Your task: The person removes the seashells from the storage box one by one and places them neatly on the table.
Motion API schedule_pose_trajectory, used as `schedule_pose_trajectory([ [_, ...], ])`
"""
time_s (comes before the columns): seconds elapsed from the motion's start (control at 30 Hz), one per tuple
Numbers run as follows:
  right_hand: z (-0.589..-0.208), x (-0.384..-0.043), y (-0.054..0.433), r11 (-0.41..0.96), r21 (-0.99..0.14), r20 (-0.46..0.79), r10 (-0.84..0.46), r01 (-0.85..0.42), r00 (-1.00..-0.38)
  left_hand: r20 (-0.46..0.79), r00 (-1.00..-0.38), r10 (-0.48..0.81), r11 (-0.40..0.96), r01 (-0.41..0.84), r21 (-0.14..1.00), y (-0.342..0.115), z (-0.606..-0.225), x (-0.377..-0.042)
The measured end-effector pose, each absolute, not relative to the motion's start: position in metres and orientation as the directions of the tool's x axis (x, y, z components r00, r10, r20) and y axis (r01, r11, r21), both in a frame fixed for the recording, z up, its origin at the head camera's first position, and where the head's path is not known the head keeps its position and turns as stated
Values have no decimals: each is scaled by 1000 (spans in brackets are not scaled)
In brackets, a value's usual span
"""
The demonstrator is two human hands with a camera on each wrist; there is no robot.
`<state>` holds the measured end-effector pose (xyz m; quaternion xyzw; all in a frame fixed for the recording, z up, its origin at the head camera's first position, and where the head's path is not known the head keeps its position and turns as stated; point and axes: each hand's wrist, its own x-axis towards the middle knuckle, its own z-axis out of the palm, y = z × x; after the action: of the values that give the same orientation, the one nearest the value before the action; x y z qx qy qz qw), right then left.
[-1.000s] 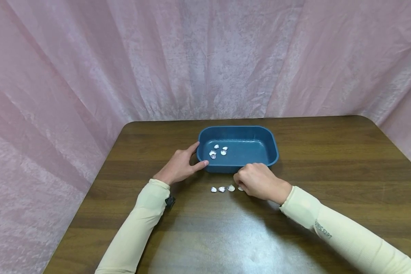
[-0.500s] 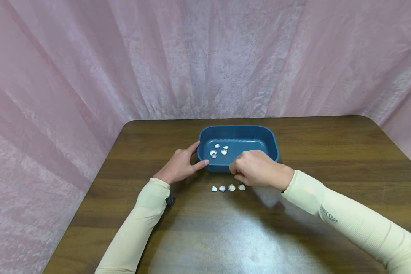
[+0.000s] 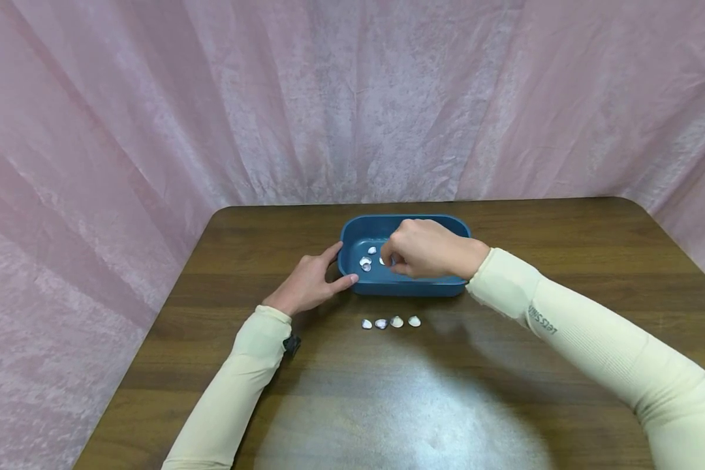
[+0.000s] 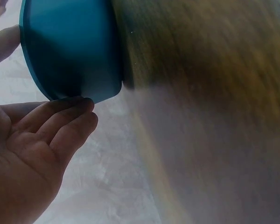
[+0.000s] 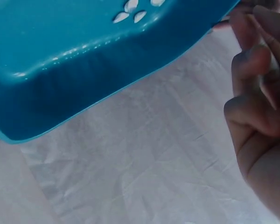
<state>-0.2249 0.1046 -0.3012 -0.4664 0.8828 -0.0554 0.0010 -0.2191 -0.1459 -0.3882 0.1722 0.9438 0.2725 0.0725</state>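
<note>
Four small white seashells [image 3: 396, 322] are laid in a row on a brown wood-grain table [image 3: 540, 254], just below the centre of the head view. Above them in the frame is set a blue plastic tub [image 3: 408, 288], rectangular with rounded corners, and more white shells [image 3: 365, 261] are seen on the left part of its floor. The tub's left end is touched by the left hand [image 3: 308, 284], whose thumb and fingers are spread and nearly straight. Over the tub is held the right hand [image 3: 425, 249], fingers curled, a half-hidden shell visible at their tips; whether anything is pinched cannot be told. Both forearms are covered by pale yellow-green sleeves [image 3: 593, 346], dark lettering being printed on the right one. The upper frame is filled by a pink crushed-velvet curtain [image 3: 352, 98]
</note>
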Motion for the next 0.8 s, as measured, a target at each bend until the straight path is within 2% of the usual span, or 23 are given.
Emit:
schedule_pose_trajectory([
  [0.2,-297,-243,93,563,-142,-40,-825,-814,-564,-45,-928,370,793,291,535,-146,-388,-220],
  [0.43,-304,-261,83,562,-161,-81,-827,-812,-556,-51,-927,372,791,287,540,-146,-387,-219],
  [0.8,-327,-294,63,637,-227,-178,-771,-737,-612,-42,-919,393,779,308,546,-147,-388,-221],
])
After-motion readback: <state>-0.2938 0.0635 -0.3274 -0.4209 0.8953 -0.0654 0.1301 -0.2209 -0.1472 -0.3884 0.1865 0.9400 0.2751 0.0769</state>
